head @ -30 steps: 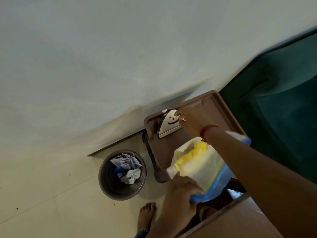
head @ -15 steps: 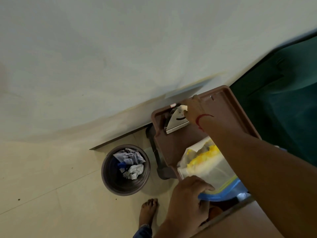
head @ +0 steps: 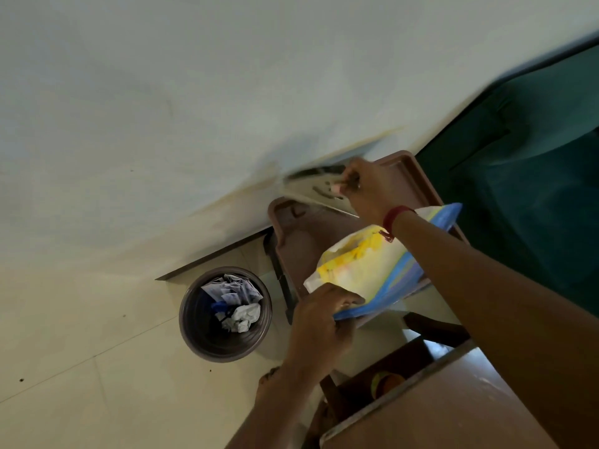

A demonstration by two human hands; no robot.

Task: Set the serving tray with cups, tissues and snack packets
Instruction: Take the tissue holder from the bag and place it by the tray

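Tray (head: 418,176) sits on its stand by the wall, past both my hands, bare at the near end. Nearest me, my left hand (head: 319,322) pinches the low corner of the packet (head: 366,270) (yellow and white, blue-edged), which hangs tilted over the tray's near end; held by one corner, it could slip and drop to the floor, or into the bin (head: 225,314) just beside. Farther out, my right hand (head: 368,186) is closed round the metal tissue holder (head: 319,186) at the far left corner, blurred, apparently lifted. I think a careless swing could knock the tray's rim or scrape the wall (head: 194,108).
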